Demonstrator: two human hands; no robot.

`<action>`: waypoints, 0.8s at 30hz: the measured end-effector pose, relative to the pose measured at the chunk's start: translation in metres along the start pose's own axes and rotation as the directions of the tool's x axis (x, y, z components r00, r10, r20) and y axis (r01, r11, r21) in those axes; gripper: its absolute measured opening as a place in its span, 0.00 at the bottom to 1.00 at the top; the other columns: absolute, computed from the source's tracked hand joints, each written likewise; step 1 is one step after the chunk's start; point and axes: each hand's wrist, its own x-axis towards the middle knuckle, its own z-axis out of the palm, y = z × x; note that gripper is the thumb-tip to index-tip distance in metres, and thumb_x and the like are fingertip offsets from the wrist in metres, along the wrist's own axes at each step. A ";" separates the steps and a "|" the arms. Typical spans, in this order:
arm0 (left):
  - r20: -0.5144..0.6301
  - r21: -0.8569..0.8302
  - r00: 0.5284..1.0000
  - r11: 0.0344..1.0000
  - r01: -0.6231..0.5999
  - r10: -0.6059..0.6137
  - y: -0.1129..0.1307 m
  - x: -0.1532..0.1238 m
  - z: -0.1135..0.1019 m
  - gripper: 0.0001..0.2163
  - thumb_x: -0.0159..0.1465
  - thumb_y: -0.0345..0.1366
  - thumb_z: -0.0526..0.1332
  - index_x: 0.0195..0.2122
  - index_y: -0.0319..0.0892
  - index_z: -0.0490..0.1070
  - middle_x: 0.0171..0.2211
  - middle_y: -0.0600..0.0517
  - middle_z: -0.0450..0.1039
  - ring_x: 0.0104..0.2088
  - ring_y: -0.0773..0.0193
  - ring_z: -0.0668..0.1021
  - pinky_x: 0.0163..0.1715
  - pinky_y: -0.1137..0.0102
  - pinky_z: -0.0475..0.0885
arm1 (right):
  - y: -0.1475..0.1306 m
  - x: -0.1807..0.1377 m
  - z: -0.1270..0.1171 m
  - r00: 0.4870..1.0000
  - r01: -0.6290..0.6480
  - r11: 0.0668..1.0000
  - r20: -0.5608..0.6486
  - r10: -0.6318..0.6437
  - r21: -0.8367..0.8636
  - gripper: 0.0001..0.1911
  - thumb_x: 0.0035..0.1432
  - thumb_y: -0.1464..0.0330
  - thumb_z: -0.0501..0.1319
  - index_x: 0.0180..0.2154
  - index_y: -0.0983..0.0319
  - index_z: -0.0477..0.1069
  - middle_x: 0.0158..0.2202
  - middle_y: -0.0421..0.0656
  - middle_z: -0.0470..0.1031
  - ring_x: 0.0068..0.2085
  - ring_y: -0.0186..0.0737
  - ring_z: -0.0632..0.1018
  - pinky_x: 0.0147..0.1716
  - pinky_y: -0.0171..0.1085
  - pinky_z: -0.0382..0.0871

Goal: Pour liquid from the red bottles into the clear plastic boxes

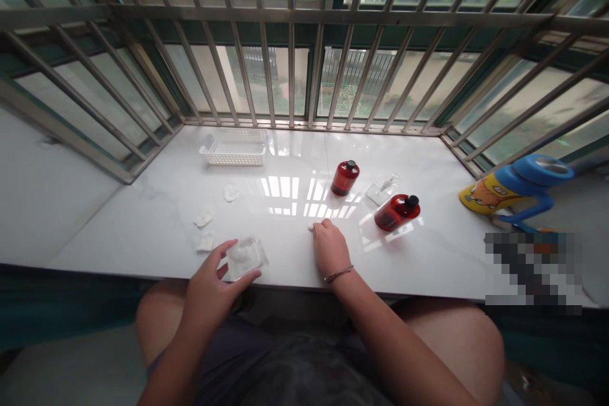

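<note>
My left hand (209, 285) grips a small clear plastic box (245, 257) at the near edge of the white sill, thumb and fingers around its left side. My right hand (329, 246) rests on the sill with its fingers curled and pinched on a small white pad (311, 226) at the fingertips. Two red bottles with black caps stand beyond the right hand: one (345, 177) farther back, the other (396, 212) tilted to the right. Three white pads (203, 219) (231, 192) (205, 242) lie left of the box.
A white slotted basket (235, 148) sits at the back left of the sill (428, 165). A small clear item (380, 190) lies between the bottles. A blue and yellow toy-like bottle (516, 190) lies at the right. Metal window bars (290, 63) enclose the sill.
</note>
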 end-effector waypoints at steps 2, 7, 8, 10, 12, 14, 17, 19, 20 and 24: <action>-0.034 0.013 0.999 1.000 0.023 -0.023 -0.001 -0.002 -0.011 0.35 0.51 0.53 0.79 0.59 0.49 0.75 0.57 0.49 0.81 0.51 0.49 0.86 0.60 0.53 0.81 | -0.022 -0.012 0.005 0.998 0.050 0.999 0.044 -0.050 0.005 0.11 0.73 0.76 0.55 0.44 0.65 0.77 0.44 0.50 0.76 0.43 0.43 0.77 0.45 0.39 0.68; -0.071 -0.004 0.996 0.998 0.059 -0.059 -0.007 -0.002 -0.024 0.40 0.49 0.54 0.80 0.62 0.49 0.73 0.58 0.46 0.81 0.48 0.47 0.87 0.54 0.54 0.85 | -0.082 -0.048 0.014 0.934 0.301 0.948 0.166 -0.315 0.108 0.07 0.70 0.75 0.62 0.41 0.61 0.79 0.41 0.45 0.78 0.41 0.42 0.78 0.44 0.38 0.70; -0.071 -0.007 0.996 0.998 0.059 -0.060 -0.009 -0.001 -0.025 0.41 0.49 0.55 0.80 0.63 0.48 0.72 0.58 0.45 0.81 0.48 0.46 0.88 0.52 0.55 0.85 | -0.089 -0.053 0.013 0.912 0.346 0.928 0.181 -0.368 0.141 0.07 0.70 0.74 0.63 0.40 0.60 0.79 0.40 0.44 0.78 0.41 0.41 0.79 0.44 0.37 0.70; -0.077 -0.023 0.995 0.998 0.059 -0.060 -0.014 0.000 -0.025 0.42 0.49 0.55 0.80 0.64 0.48 0.71 0.58 0.44 0.81 0.48 0.46 0.88 0.50 0.56 0.86 | -0.093 -0.058 0.009 0.884 0.396 0.896 0.182 -0.431 0.203 0.08 0.73 0.71 0.61 0.43 0.57 0.80 0.41 0.41 0.79 0.42 0.38 0.80 0.44 0.35 0.71; -0.078 -0.037 0.995 0.998 0.055 -0.058 -0.018 0.001 -0.025 0.43 0.49 0.56 0.80 0.64 0.48 0.71 0.58 0.44 0.81 0.49 0.46 0.88 0.51 0.57 0.86 | -0.079 -0.056 -0.001 0.904 0.363 0.883 0.118 -0.411 0.297 0.10 0.75 0.70 0.59 0.48 0.57 0.80 0.44 0.41 0.80 0.45 0.37 0.81 0.47 0.33 0.72; -0.070 -0.037 0.996 0.998 0.059 -0.061 -0.019 0.000 -0.025 0.43 0.50 0.56 0.80 0.64 0.48 0.71 0.58 0.44 0.82 0.49 0.46 0.87 0.52 0.56 0.85 | -0.051 -0.050 -0.015 0.958 0.256 0.886 0.023 -0.287 0.388 0.11 0.75 0.70 0.58 0.50 0.58 0.79 0.48 0.43 0.80 0.48 0.36 0.81 0.50 0.33 0.73; -0.046 -0.037 0.996 0.996 0.076 -0.078 -0.016 0.000 -0.025 0.42 0.49 0.56 0.79 0.64 0.47 0.71 0.57 0.43 0.82 0.48 0.46 0.88 0.51 0.56 0.85 | 0.005 -0.042 -0.038 0.999 0.032 0.949 -0.042 -0.020 0.315 0.10 0.73 0.69 0.61 0.50 0.59 0.80 0.49 0.44 0.81 0.45 0.37 0.82 0.50 0.34 0.74; -0.044 -0.026 0.995 0.995 0.093 -0.094 -0.012 -0.001 -0.025 0.42 0.49 0.56 0.79 0.63 0.47 0.72 0.57 0.44 0.82 0.48 0.46 0.88 0.51 0.57 0.85 | 0.038 -0.042 -0.048 0.993 -0.081 0.970 -0.067 0.099 0.230 0.11 0.72 0.69 0.61 0.50 0.62 0.80 0.49 0.47 0.81 0.43 0.40 0.82 0.48 0.37 0.74; -0.048 -0.016 0.994 0.995 0.100 -0.101 -0.011 0.000 -0.024 0.42 0.49 0.56 0.79 0.63 0.48 0.72 0.57 0.44 0.82 0.48 0.46 0.88 0.50 0.57 0.85 | 0.051 -0.044 -0.051 0.987 -0.123 0.973 -0.076 0.140 0.193 0.11 0.72 0.69 0.60 0.50 0.63 0.80 0.48 0.48 0.81 0.43 0.42 0.82 0.47 0.39 0.74; -0.063 0.008 0.992 0.994 0.110 -0.109 -0.007 0.001 -0.021 0.41 0.49 0.56 0.79 0.62 0.48 0.73 0.60 0.44 0.80 0.49 0.46 0.87 0.52 0.56 0.85 | 0.063 -0.054 -0.044 0.981 -0.178 0.980 -0.061 0.183 0.087 0.09 0.72 0.70 0.60 0.44 0.63 0.81 0.43 0.49 0.81 0.43 0.45 0.81 0.45 0.39 0.71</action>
